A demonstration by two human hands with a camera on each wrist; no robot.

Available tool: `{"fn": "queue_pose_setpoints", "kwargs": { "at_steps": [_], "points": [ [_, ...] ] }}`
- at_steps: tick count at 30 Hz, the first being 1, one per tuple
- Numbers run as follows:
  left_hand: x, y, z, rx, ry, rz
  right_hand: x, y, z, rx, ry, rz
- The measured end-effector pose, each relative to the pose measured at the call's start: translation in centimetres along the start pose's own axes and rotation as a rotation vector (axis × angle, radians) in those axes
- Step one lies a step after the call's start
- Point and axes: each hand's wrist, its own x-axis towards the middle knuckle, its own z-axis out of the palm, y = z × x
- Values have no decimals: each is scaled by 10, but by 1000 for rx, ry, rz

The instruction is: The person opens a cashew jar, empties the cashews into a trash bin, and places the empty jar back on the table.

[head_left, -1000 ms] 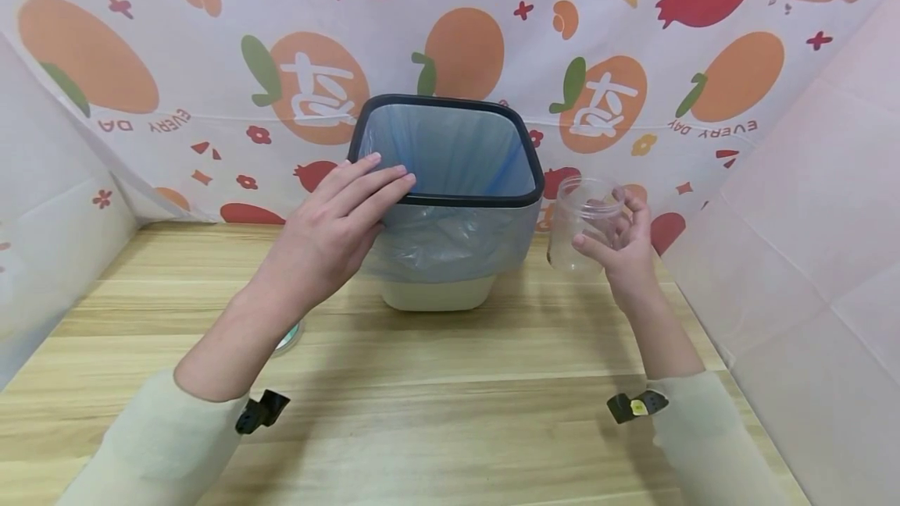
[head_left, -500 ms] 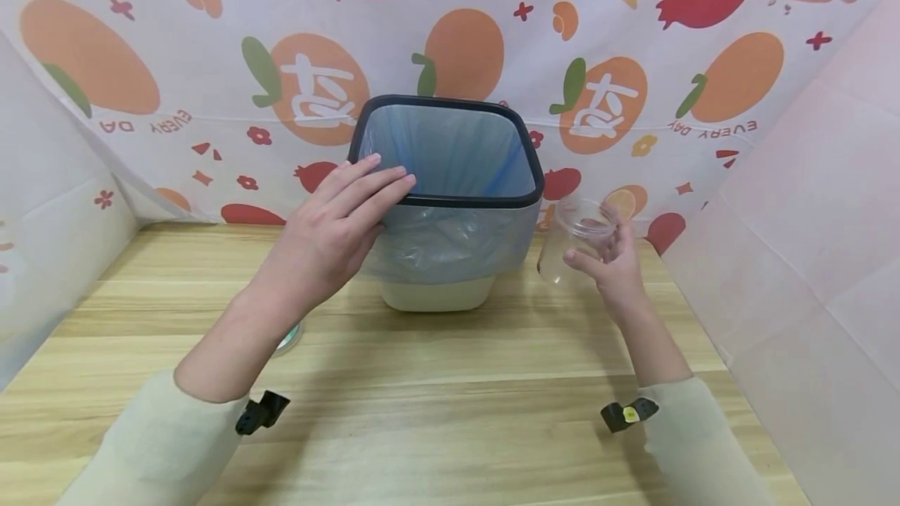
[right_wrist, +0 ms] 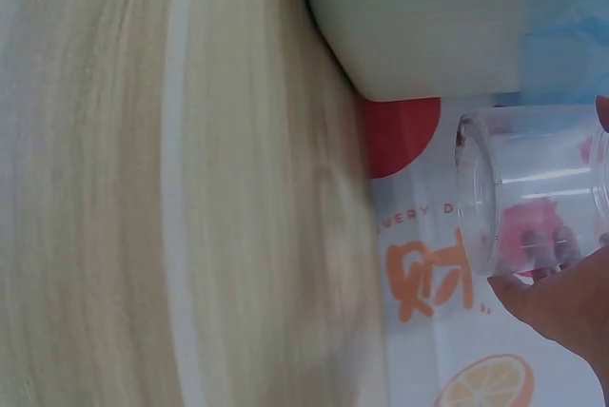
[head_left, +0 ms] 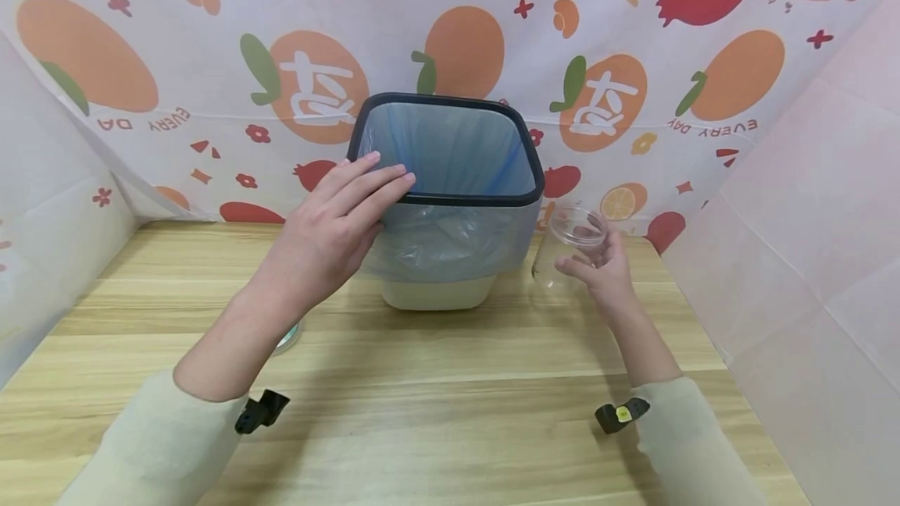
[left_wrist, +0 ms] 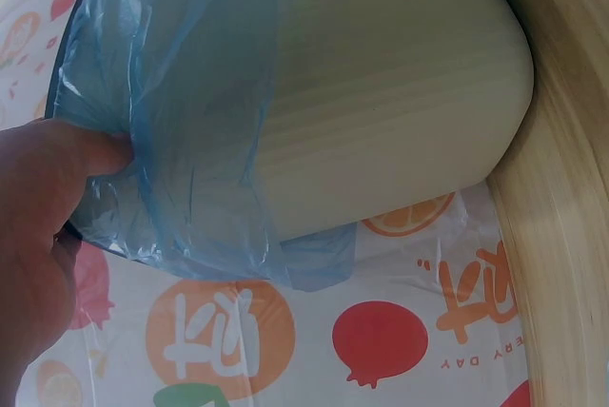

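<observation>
lowered since a second ago, the clear jar [head_left: 571, 247] now sits low beside the bin [head_left: 450, 201], gripped upright in the right hand [head_left: 603, 270] just above the tabletop [head_left: 436, 397]. left hand [head_left: 337, 229] rests flat-fingered on the bin's bag-lined rim. setting-down step; next needs a gentle release.

Clear plastic jar [head_left: 571, 244], lidless, empty, mouth up and tilted slightly, low over desk [head_left: 450, 381] just right of bin. Cream waste bin [head_left: 450, 201], dark rim, blue liner folded over, stands upright at desk's back.
</observation>
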Motion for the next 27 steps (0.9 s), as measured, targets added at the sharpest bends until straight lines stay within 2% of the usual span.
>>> {"fn": "queue_pose_setpoints", "kwargs": {
  "at_steps": [9,22,27],
  "points": [
    [1,0,0,-6,16,9,2,13,2,-14,30,29],
    [1,-1,1,-14,16,14,-3,25,-1,-52,46,132],
    [0,-1,2,-11,25,17,-3,29,0,-81,46,140]
  ]
}}
